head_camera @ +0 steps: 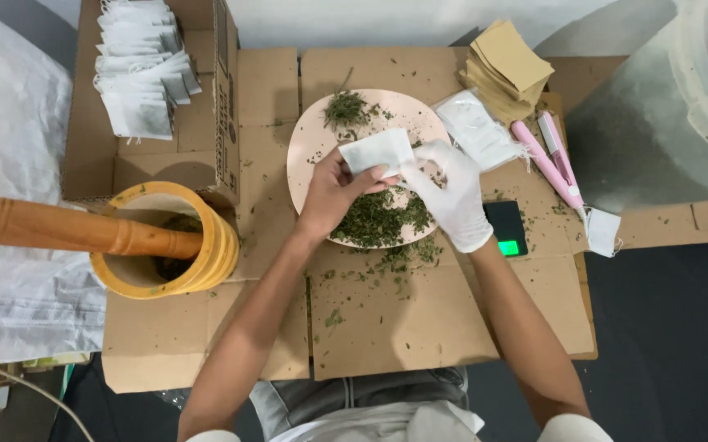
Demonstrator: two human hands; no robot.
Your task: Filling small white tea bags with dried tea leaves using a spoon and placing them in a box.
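My left hand (331, 191), bare, and my right hand (450, 190), in a white glove, together hold a small white filter pouch (377, 151) over a pale pink plate (309, 147). The left fingers pinch the pouch's lower edge; the gloved fingers grip its right side. The plate carries a heap of dried green leaf bits (377, 219) under my hands and a smaller clump (346, 108) at its far edge. Whether the pouch has anything inside cannot be seen.
A yellow mortar (206, 245) with a wooden pestle (67, 229) stands left. Filled white pouches (141, 69) lie in a cardboard box. Brown envelopes (508, 65), a bag of empty pouches (478, 131), a pink sealer (552, 160) and a black scale (508, 229) sit right.
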